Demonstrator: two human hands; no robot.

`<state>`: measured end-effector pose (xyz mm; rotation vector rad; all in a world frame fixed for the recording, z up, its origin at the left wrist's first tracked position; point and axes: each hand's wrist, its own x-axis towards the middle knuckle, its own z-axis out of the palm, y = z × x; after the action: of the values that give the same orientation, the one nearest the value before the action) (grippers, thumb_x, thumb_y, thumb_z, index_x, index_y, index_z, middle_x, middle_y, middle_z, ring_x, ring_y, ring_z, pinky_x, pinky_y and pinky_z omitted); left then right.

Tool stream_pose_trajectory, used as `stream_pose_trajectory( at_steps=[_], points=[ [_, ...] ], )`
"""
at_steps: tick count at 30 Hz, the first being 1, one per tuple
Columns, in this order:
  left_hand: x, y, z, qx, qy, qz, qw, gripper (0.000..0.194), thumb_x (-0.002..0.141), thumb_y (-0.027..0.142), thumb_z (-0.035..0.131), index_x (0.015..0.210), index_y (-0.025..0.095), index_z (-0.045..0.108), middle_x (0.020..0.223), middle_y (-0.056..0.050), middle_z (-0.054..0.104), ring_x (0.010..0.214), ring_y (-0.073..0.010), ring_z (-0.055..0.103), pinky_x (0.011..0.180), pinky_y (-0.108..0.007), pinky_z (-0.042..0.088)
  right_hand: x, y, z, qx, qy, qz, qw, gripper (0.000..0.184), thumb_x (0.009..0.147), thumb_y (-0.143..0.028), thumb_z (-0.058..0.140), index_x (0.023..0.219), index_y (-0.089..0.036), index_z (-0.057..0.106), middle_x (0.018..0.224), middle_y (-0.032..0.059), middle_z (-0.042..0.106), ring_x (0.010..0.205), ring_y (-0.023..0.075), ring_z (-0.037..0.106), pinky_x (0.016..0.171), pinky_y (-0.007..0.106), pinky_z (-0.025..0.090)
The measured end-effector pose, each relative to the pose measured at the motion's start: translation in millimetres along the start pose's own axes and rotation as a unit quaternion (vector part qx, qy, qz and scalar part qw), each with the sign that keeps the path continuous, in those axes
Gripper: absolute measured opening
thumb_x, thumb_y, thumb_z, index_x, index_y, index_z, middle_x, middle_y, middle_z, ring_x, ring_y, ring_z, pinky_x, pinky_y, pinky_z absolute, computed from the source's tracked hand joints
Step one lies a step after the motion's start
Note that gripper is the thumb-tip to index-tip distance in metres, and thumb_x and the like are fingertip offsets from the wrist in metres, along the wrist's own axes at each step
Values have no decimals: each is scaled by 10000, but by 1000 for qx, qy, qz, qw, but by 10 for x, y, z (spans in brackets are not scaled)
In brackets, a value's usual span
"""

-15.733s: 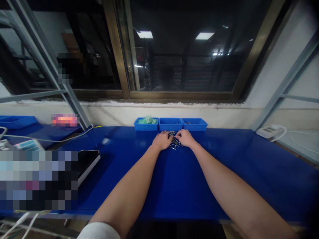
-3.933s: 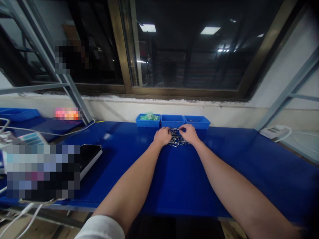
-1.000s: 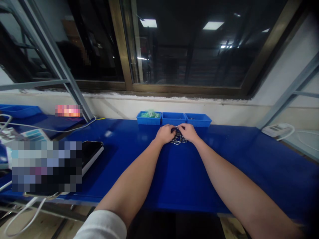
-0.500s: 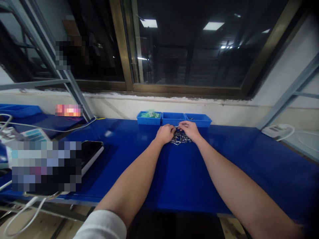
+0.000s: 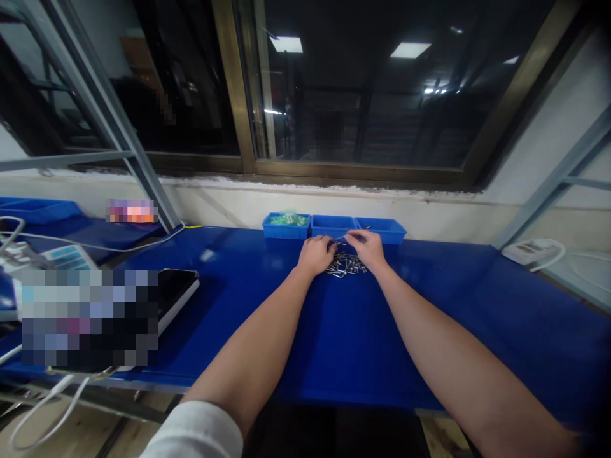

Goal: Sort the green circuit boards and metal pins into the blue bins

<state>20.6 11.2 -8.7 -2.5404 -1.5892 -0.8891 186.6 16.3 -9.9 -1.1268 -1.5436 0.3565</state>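
A small heap of thin metal pins (image 5: 346, 265) lies on the blue table (image 5: 344, 343) in front of three blue bins. My left hand (image 5: 317, 253) rests at the heap's left edge with its fingers curled in a pinch. My right hand (image 5: 366, 247) is raised slightly over the heap's right side, fingers pinched. A thin metal pin (image 5: 340, 239) spans between the fingertips of both hands, just above the heap.
Three blue bins stand in a row at the table's back: the left bin (image 5: 286, 226) holds green parts, the middle bin (image 5: 331, 226) and right bin (image 5: 386, 228) look nearly bare. A dark flat device (image 5: 174, 289) lies at left, a white power strip (image 5: 527, 250) at far right.
Both hands have lifted a little from the heap and now pinch one pin between them. The right hand moved slightly back toward the bins.
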Motion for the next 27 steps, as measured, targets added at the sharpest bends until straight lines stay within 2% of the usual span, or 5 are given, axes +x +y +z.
stream_pose_trajectory(
  at_steps=[5, 11, 13, 20, 27],
  points=[
    [8, -23, 22, 3, 13, -43, 999, 328, 897, 361, 404, 1118, 179, 564, 1094, -89, 622, 1045, -203, 553, 932, -315, 384, 57, 90, -60, -138, 99, -7, 985, 471, 738, -403, 560, 1147, -173, 600, 1106, 108, 638, 1042, 266, 503, 921, 441, 382],
    [8, -14, 27, 23, -8, -62, 998, 333, 886, 371, 412, 1102, 175, 571, 1104, -92, 618, 1039, -212, 552, 937, -328, 375, 51, 229, -31, -219, 37, 67, 973, 669, 658, -529, 622, 1262, -276, 481, 1436, 118, 328, 1214, 393, 290, 919, 620, 267],
    [11, -10, 27, 29, -8, -68, 997, 334, 880, 373, 418, 1092, 171, 578, 1098, -94, 620, 1048, -215, 548, 950, -340, 367, 40, 239, -6, -223, 35, 64, 972, 649, 660, -525, 622, 1250, -287, 490, 1443, 115, 305, 1221, 401, 275, 914, 630, 264],
    [15, -49, 57, 39, -49, -49, 997, 286, 853, 272, 409, 1004, 205, 642, 1048, -81, 640, 989, -222, 583, 874, -335, 429, 8, 175, 35, -216, -22, -17, 976, 289, 725, -342, 578, 976, -227, 661, 1200, 99, 512, 1137, 296, 412, 959, 494, 330],
    [15, -65, 67, 40, -71, -37, 996, 298, 843, 302, 417, 983, 221, 666, 1040, -77, 645, 960, -221, 597, 854, -327, 445, -28, 51, 45, -238, 33, -87, 967, 304, 709, -244, 577, 1001, -207, 651, 1248, 105, 465, 1105, 286, 428, 975, 478, 322]
  ],
)
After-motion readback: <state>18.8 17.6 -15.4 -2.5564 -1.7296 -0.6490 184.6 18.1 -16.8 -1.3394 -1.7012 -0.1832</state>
